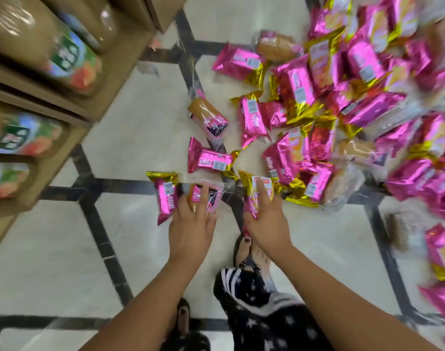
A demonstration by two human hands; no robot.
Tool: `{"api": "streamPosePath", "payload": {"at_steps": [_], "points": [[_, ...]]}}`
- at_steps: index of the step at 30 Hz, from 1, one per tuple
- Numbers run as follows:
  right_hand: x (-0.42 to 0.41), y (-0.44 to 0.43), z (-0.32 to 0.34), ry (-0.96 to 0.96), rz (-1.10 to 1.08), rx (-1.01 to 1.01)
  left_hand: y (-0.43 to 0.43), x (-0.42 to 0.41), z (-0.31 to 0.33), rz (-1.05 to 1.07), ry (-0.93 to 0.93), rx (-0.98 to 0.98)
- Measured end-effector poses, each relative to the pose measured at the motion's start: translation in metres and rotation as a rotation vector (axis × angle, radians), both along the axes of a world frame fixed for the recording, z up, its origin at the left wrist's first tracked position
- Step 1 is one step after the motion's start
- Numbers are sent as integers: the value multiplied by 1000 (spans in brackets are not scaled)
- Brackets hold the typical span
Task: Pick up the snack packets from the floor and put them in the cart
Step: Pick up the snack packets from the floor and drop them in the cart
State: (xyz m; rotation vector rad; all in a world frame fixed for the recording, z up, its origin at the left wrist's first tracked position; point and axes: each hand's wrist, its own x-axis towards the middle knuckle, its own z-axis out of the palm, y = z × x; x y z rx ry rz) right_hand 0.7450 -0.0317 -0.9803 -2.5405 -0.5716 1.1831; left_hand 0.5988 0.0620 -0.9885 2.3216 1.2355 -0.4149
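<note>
While I bent over the floor (130, 122), its pale glossy tiles showed cream between dark strips crossing in a grid. Cardboard shelves (95, 97) stood beyond my left hand, holding blurred bags with green and red labels. The heap of snack packets (343, 102) lay beyond my right hand, spreading away from it, shiny pink foil with crinkled gold ends, flat and pillow-shaped, mixed with clear wrappers showing brown buns. My left hand (191, 224) was curled around a clear-wrapped bun packet (206, 196), fingers spread over its pink label, with a pink foil packet (165, 196) pressed just beside my thumb; I cannot tell whether I held that one too. My right hand (264, 221) gripped a pink and gold packet (257, 191), index finger laid along it. My sandalled feet stood on the tiles below both hands.
</note>
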Motion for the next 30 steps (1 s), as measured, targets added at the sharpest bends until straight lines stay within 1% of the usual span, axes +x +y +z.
{"api": "streamPosePath", "payload": {"at_steps": [2, 5, 10, 12, 15, 18, 22, 26, 30], "points": [[8, -2, 66, -53, 73, 8, 3, -3, 66, 30, -15, 2], [14, 1, 175, -105, 107, 37, 6, -13, 173, 132, -53, -25], [6, 13, 352, -118, 136, 99, 5, -33, 345, 257, -53, -15], [0, 17, 400, -124, 142, 151, 1, -40, 390, 267, -44, -7], [-13, 23, 471, -133, 254, 242, -2, -58, 458, 309, -48, 36], [-31, 23, 518, -151, 403, 281, -12, -81, 501, 331, -77, 126], [-70, 16, 555, -160, 583, 294, -39, -126, 538, 461, -98, 166], [-132, -2, 576, -160, 735, 309, -83, -190, 563, 654, -103, 164], [-213, -28, 588, -119, 866, 326, -142, -268, 579, 858, -115, 155]]}}
